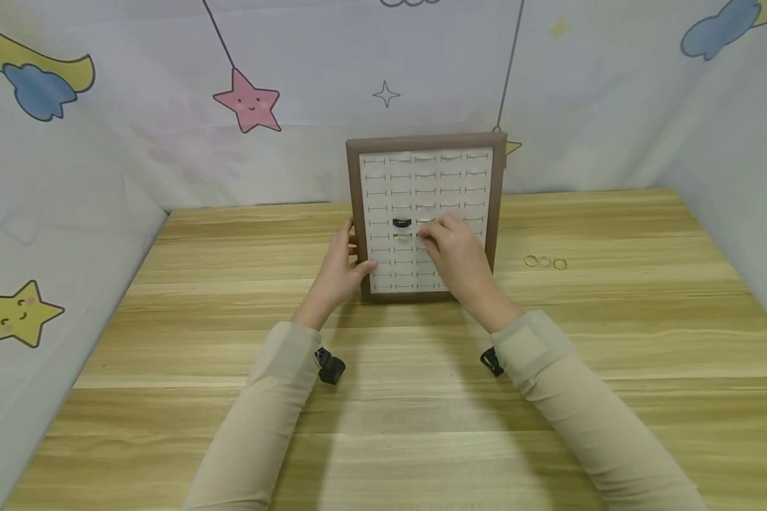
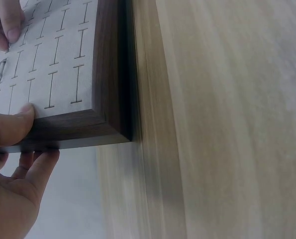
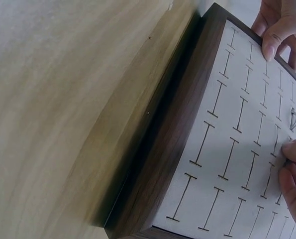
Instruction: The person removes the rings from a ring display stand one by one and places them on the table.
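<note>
A ring display board (image 1: 354,177) with a brown wood-look frame and a pale slotted panel stands upright on the table. My left hand (image 1: 339,273) grips its left side, thumb on the front and fingers behind. In the slots sit a black ring (image 1: 402,223) and, just below it, a silvery ring (image 3: 293,119). Right of these two, my right hand (image 1: 460,259) pinches a small ring at a slot. Its fingertips (image 2: 13,35) cover most of that ring and stay close against the panel.
On the wooden table (image 1: 390,440), right of the board, lie a gold ring (image 1: 531,261), a paler ring (image 1: 545,262) and another gold ring (image 1: 560,264) in a row. Behind the board hangs a white cloth (image 1: 319,85) printed with stars and clouds.
</note>
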A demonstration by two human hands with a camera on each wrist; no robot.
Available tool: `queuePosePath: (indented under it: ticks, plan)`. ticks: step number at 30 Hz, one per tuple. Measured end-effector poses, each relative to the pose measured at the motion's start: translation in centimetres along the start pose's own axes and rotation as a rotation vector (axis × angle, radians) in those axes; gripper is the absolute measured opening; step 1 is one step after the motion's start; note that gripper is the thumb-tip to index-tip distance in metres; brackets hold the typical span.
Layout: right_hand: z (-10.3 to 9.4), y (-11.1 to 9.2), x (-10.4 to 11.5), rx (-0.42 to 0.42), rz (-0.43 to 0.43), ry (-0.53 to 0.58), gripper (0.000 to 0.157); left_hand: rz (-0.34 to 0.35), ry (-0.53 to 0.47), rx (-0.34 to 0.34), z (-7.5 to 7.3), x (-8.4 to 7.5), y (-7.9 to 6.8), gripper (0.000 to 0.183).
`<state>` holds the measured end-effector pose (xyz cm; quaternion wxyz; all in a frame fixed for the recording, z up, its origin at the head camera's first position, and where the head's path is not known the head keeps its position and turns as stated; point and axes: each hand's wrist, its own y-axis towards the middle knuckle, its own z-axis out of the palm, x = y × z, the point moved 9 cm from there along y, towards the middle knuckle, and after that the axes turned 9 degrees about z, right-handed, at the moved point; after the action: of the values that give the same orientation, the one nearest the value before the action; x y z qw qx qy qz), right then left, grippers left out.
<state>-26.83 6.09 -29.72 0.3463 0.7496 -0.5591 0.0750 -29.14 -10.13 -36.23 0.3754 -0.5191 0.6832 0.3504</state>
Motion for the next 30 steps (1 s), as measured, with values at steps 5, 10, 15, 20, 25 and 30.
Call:
queuePosePath:
  ticks: [5, 10, 15, 20, 25, 30]
  plan:
    - [0.0, 0.09, -0.01, 0.016, 0.003, 0.01, 0.01, 0.005, -0.001, -0.001, -0.01, -0.03, 0.03, 0.081]
    - [0.01, 0.25, -0.45, 0.039, 0.006, 0.081, 0.01, 0.006, -0.008, -0.001, 0.02, 0.06, 0.07, 0.081]
    - [-0.05, 0.29, -0.87, 0.044, -0.008, 0.138, 0.01, 0.01, -0.006, -0.001, 0.01, 0.05, 0.06, 0.081]
    - [-0.3, 0.21, -0.65, 0.014, -0.048, 0.147, 0.011, 0.012, -0.009, 0.001, 0.04, -0.03, 0.05, 0.081]
    - [-0.29, 0.06, -0.44, -0.011, -0.057, 0.12, 0.012, 0.006, -0.013, -0.001, 0.0, 0.0, 0.05, 0.082]
    - [-0.27, -0.08, -0.44, -0.028, -0.061, 0.105, 0.009, 0.006, -0.01, -0.004, 0.02, 0.01, 0.05, 0.081]
